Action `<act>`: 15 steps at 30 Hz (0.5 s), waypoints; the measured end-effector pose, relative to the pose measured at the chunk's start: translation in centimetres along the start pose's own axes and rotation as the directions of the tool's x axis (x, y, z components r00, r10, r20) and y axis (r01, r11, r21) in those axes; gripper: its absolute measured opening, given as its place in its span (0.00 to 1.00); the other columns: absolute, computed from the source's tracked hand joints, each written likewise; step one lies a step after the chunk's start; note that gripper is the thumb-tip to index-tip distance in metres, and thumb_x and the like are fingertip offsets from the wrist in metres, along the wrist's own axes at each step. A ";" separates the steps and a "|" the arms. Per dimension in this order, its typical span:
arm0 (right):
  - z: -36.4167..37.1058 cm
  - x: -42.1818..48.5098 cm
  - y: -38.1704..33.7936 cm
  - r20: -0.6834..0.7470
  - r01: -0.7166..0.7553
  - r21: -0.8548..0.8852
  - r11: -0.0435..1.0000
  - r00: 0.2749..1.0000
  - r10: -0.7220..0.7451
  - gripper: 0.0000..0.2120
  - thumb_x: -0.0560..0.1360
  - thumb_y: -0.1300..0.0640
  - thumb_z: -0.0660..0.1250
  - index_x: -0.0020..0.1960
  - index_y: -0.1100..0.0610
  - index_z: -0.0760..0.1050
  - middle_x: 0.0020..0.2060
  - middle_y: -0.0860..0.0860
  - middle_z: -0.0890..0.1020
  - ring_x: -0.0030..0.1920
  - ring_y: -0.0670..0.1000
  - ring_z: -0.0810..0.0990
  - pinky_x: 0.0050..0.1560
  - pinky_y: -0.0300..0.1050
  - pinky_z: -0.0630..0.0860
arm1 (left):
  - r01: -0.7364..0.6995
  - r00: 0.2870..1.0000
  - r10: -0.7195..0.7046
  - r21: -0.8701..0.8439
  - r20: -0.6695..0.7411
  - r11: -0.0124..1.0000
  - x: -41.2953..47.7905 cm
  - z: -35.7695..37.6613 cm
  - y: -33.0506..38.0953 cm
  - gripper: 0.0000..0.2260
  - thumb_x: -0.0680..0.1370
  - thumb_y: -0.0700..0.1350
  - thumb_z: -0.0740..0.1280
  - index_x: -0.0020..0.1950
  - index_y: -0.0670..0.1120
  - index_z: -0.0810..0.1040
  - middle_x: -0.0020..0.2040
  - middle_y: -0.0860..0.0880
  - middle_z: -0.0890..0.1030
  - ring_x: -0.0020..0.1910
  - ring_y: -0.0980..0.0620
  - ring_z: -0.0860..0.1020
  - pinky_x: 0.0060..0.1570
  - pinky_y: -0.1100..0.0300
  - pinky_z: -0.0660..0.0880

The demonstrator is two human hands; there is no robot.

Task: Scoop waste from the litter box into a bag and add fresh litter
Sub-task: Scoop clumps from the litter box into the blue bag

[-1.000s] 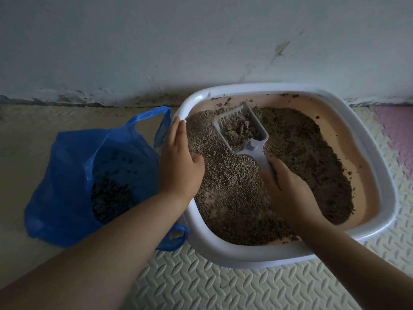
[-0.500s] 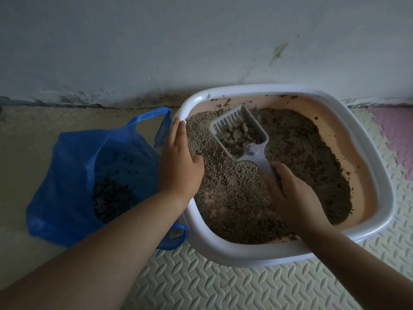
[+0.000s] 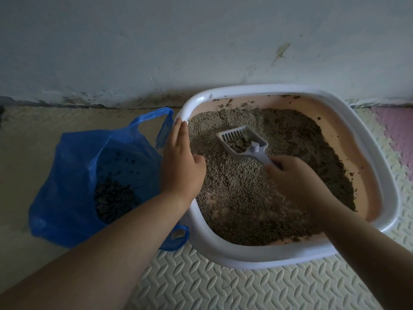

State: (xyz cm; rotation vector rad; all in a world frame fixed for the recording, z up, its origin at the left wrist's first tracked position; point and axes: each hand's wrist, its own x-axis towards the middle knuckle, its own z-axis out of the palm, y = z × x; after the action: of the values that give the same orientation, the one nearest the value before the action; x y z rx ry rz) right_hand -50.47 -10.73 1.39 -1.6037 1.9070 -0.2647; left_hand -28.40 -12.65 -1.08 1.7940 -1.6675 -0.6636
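Floor and wall: from the head camera, a cream foam mat with bumps (image 3: 201,283) lies under everything. A pale stained wall (image 3: 201,41) stands behind, and a pink mat (image 3: 397,135) shows at the right edge.
Box: the white plastic litter box with a pink inside (image 3: 223,253) sits on the cream mat, its far edge near the wall. It holds grey-brown litter grains (image 3: 234,186).
Left hand: the left hand (image 3: 181,166) lies along the box's left edge, fingers straight, thumb inside. I think it is there to stop the box sliding.
Right hand: the right hand (image 3: 297,180) has its fingers curled round the handle of the pale grey plastic scoop with slots (image 3: 252,151).
Scoop: it is held over the far-left litter and carries lumps of waste (image 3: 240,144). Loose grains can drop through the slots.
Bag: the blue plastic bag (image 3: 73,175) stands open just beside the box's left edge, with dark waste (image 3: 111,198) at its bottom. It is close, so the trip is short.
In the way: the left hand and the box's left edge lie between scoop and bag, so the scoop must go over them.
Fresh litter: none in sight.
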 end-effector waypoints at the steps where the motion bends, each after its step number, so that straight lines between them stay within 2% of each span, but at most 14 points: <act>1: -0.2 0.8 -0.4 0.019 -0.015 -0.020 1.000 1.000 0.016 0.18 0.80 0.50 0.59 0.39 0.62 0.74 0.25 0.51 0.69 0.24 0.49 0.63 0.28 0.43 0.60 | 0.001 1.000 -0.001 -0.001 -0.002 1.000 0.0 0.0 0.0 0.31 0.78 0.39 0.61 0.78 0.48 0.52 0.78 0.57 0.49 0.75 0.55 0.54 0.66 0.63 0.61; 4: -1.1 3.0 -2.2 0.049 -0.040 -0.112 0.993 0.998 0.046 0.18 0.79 0.53 0.60 0.33 0.60 0.72 0.24 0.50 0.68 0.23 0.49 0.62 0.27 0.39 0.59 | -0.008 1.000 0.008 0.009 -0.016 1.000 0.1 0.1 -0.1 0.30 0.78 0.39 0.61 0.78 0.48 0.52 0.78 0.56 0.50 0.75 0.54 0.55 0.64 0.65 0.61; 7: -1.7 4.5 -4.2 0.081 -0.026 -0.183 0.983 0.996 0.042 0.21 0.80 0.49 0.58 0.32 0.59 0.68 0.24 0.50 0.67 0.23 0.49 0.62 0.26 0.38 0.59 | -0.016 1.000 0.016 -0.003 -0.015 1.000 0.1 0.2 -0.1 0.30 0.78 0.38 0.61 0.78 0.47 0.53 0.78 0.55 0.50 0.75 0.54 0.54 0.64 0.67 0.59; 12: -0.6 5.8 -6.1 0.069 -0.066 -0.205 0.976 0.994 0.082 0.19 0.81 0.51 0.55 0.48 0.65 0.75 0.29 0.52 0.73 0.24 0.47 0.66 0.24 0.39 0.64 | -0.012 1.000 0.012 0.002 -0.010 1.000 0.0 0.0 0.0 0.30 0.78 0.39 0.60 0.78 0.47 0.52 0.78 0.55 0.49 0.75 0.54 0.54 0.65 0.64 0.62; 15: 1.6 5.6 -6.3 0.022 -0.061 -0.210 0.976 0.998 0.067 0.14 0.82 0.57 0.52 0.60 0.62 0.73 0.39 0.57 0.79 0.31 0.51 0.74 0.29 0.45 0.75 | -0.003 1.000 0.003 -0.004 -0.001 1.000 0.0 0.0 0.2 0.30 0.78 0.38 0.61 0.78 0.47 0.52 0.78 0.54 0.50 0.75 0.53 0.56 0.68 0.59 0.65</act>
State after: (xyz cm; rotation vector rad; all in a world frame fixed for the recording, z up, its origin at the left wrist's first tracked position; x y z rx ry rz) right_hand -44.75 -17.16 1.60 -1.6663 2.0146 -0.0135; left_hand -28.53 -12.65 -0.91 1.7883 -1.6669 -0.6636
